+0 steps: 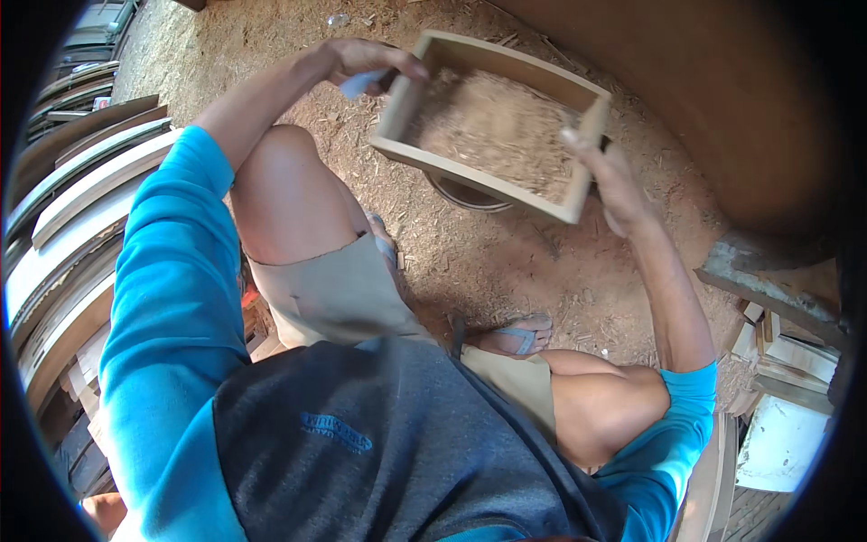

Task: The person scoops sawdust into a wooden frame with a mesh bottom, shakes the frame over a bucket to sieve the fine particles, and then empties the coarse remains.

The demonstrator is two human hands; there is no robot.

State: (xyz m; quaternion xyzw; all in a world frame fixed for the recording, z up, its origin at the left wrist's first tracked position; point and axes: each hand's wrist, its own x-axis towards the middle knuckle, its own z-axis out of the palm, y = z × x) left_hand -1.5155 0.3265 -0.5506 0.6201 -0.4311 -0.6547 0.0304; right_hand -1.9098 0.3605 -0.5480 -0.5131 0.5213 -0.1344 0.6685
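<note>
Shavings [497, 122] are showing inside a shallow, open-topped wooden box [524, 77], which a person with bent, spread knees is gripping from both ends. The left hand [375, 59] is closing narrowly on the box's left end near its far corner, a digit reaching over the rim. The right hand [617, 181] is clasping the box's right end, its thumb lying along the rim and the rest of the hand curling outside the wall. Blur is softening the box's contents, and whether they are resting on a solid base one cannot tell.

A pale blue object [363, 84], too smeared to identify, is peeking out just under the left hand, beside the box's left end; whether that hand is holding it one cannot tell. A dark round object [465, 194] is jutting from beneath the box's near side; whether the two are touching is unclear. Sawdust-strewn ground [470, 266] is surrounding the box, and two sandalled feet, the left [384, 239] and the right [528, 336], are standing nearer the wearer than the box. Stacked boards [99, 194] are lying well to the box's left, while a broad brown surface [704, 81] is looming to its right.
</note>
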